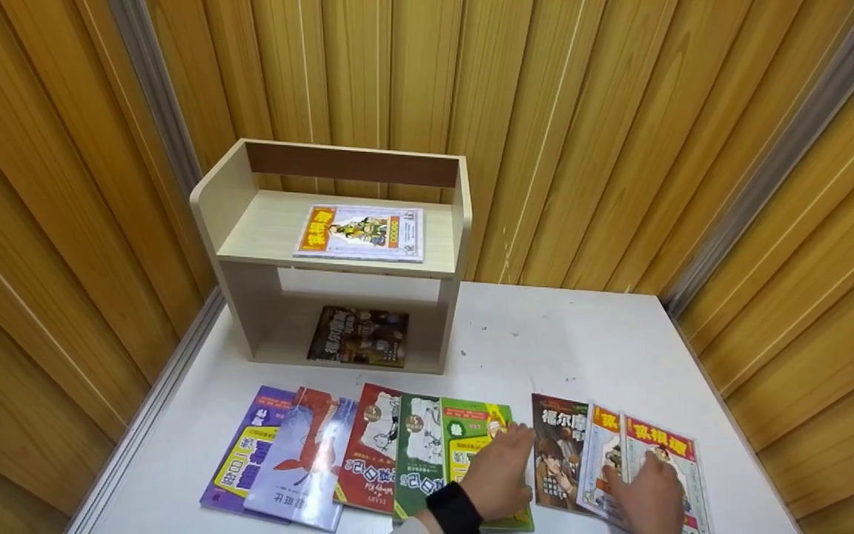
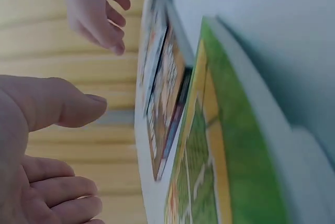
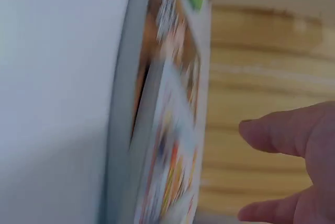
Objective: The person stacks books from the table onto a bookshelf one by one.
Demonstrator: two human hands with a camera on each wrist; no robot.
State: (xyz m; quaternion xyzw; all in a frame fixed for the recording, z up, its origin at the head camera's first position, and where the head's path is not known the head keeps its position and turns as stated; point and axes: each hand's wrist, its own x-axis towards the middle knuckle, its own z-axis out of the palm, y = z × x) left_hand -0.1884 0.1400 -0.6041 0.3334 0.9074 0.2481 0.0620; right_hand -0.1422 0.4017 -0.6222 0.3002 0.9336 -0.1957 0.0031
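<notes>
My left hand point(image 1: 497, 475), with a black band on its wrist, hovers at the right edge of a green-and-yellow book point(image 1: 475, 415). In the left wrist view its thumb stands apart from the fingers and nothing is between them. My right hand point(image 1: 649, 497) is over the rightmost comic book point(image 1: 660, 437), which has a yellow title block, and hides its lower part. Thumb and finger are spread in the right wrist view, beside the books. Another yellow-titled comic book point(image 1: 605, 426) lies partly under that one, overlapping a brown comic book point(image 1: 557, 452).
A two-tier wooden shelf point(image 1: 234, 185) stands behind, with a comic book point(image 1: 360, 233) on top and a dark one point(image 1: 360, 337) below. Left of my hands overlap a dark green book point(image 1: 419, 437), red book point(image 1: 371, 452), lilac book point(image 1: 301, 460) and purple book point(image 1: 238, 452). Wood-panelled walls enclose the white table point(image 1: 545, 334).
</notes>
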